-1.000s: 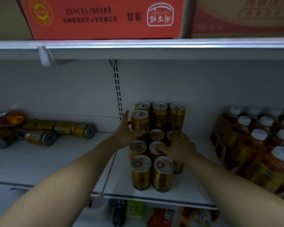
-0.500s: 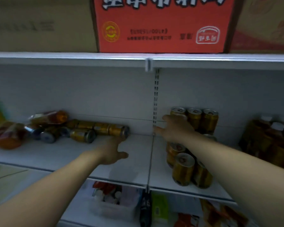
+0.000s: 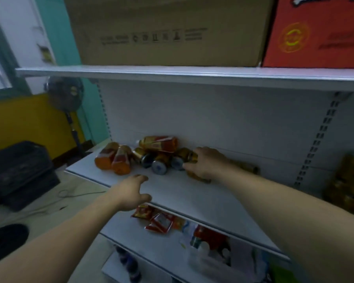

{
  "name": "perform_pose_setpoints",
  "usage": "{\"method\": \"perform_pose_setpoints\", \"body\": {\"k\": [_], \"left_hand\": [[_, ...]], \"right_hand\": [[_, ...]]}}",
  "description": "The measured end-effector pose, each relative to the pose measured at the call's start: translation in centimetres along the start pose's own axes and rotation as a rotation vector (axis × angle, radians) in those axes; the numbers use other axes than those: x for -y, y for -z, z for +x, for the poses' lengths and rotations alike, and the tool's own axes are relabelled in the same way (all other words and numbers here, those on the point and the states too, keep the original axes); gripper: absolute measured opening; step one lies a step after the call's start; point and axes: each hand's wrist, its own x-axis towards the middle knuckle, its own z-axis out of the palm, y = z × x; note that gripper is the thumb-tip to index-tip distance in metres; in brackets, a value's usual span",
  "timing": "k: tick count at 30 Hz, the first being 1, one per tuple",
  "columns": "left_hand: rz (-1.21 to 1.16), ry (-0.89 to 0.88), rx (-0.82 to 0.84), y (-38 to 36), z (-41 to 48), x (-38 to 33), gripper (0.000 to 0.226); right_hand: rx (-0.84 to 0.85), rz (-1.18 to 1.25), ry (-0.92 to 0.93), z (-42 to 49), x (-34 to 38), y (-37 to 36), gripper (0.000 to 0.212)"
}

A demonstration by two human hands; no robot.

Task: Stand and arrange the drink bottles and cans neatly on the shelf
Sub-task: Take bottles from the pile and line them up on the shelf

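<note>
Several gold cans (image 3: 159, 164) lie on their sides in a heap at the back left of the white shelf (image 3: 192, 199). Two orange drink bottles (image 3: 113, 158) lie beside them on the left, and a third bottle (image 3: 158, 144) lies across the top of the heap. My right hand (image 3: 205, 162) reaches over the right end of the heap, its fingers curled round one lying gold can (image 3: 193, 157). My left hand (image 3: 132, 190) hovers over the shelf's front edge, fingers relaxed and holding nothing. Another can (image 3: 248, 168) lies behind my right wrist.
Blurred standing gold cans (image 3: 348, 180) are at the far right. A brown carton (image 3: 168, 31) and a red carton (image 3: 315, 33) sit on the upper shelf. Snack packets (image 3: 159, 221) lie on the lower shelf. A fan (image 3: 65, 94) and a black crate (image 3: 18, 172) stand left.
The view has swung left from the standing cans to the fallen heap. My right hand left the standing cans and now grips a lying can. My left hand moved left along the shelf front.
</note>
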Motion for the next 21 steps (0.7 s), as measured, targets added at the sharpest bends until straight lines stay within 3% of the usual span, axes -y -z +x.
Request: {"method": "perform_pose_setpoints", "body": {"k": [8,13,19,21], "left_hand": [[-0.175,0.234,-0.064,1.3,7.0,8.0,0.065],[-0.166,0.244,-0.108,2.4,13.0,9.9,0.068],[-0.117,0.346,-0.049,1.1,18.9,12.0,0.084],[-0.15,0.375,-0.071,0.5,19.5,11.7,0.079]], "right_hand": [[-0.03,-0.059,0.157,12.0,6.6,-2.8,0.077],[0.041,-0.239,0.225,19.4,8.9,-4.3,0.071],[0.082,-0.447,0.201,23.4,9.0,-6.3,0.09],[0.068,-0.448,0.188,23.9,8.7,-6.5,0.088]]}}
